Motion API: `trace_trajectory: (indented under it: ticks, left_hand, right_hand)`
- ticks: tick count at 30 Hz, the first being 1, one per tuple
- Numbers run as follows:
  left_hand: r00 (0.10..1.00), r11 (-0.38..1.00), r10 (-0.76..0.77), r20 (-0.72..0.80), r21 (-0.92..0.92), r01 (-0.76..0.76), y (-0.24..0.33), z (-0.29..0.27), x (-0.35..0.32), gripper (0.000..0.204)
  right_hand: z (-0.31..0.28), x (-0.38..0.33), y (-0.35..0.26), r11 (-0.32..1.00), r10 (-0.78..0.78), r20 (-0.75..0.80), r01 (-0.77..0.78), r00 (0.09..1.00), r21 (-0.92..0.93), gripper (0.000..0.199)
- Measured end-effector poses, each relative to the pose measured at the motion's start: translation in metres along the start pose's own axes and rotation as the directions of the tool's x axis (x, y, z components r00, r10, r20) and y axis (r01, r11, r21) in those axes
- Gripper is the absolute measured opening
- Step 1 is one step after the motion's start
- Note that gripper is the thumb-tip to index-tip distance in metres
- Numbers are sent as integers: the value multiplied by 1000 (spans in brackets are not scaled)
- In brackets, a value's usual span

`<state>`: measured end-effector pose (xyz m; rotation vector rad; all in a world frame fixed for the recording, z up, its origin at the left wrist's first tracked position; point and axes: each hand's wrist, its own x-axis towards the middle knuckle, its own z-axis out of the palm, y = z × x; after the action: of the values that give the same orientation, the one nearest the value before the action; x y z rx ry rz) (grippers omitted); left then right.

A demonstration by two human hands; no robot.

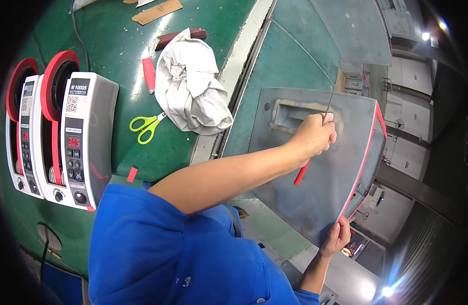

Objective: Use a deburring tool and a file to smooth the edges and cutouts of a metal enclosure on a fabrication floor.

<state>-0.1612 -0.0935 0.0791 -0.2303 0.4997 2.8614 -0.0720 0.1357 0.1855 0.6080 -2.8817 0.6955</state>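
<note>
My left hand (318,136) is closed round a tool with a red handle (301,173) and a long, thin metal blade or shaft. It is over a grey panel (295,203), beside a rectangular recess (295,116) rimmed with pale yellowish patches. Whether the tool touches the panel I cannot tell. Red tape (357,175) runs along the panel's right edge and continues round its corner. At the lower end of that edge, my right hand (337,238) grips the panel, fingers curled over the taped rim.
On the green table (178,157) to the left stand two tape dispensers (91,137) with red rolls. Near them lie yellow-green scissors (146,127), a crumpled white cloth (191,86), a red-handled knife (148,75) and a cardboard piece (157,12). Another grey panel (353,28) is at the top.
</note>
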Motion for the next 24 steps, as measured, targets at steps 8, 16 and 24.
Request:
trace_trajectory:
  ticks: [8, 16, 24]
  left_hand:
    - [992, 992, -32, 118, -114, 45, -7, -11, 10, 32]
    - [990, 952, -138, -9, 274, 135, -9, -33, -15, 61]
    - [981, 775, -151, 120, 631, 42, -7, -60, -12, 55]
  right_hand:
    - [2, 2, 1, 1000, -5, -21, 5, 1000, 12, 29]
    - [1, 0, 1, 999, -5, 26, 6, 1000, -35, 29]
    - [-11, -4, 4, 988, 127, 92, -118, 988, -101, 42]
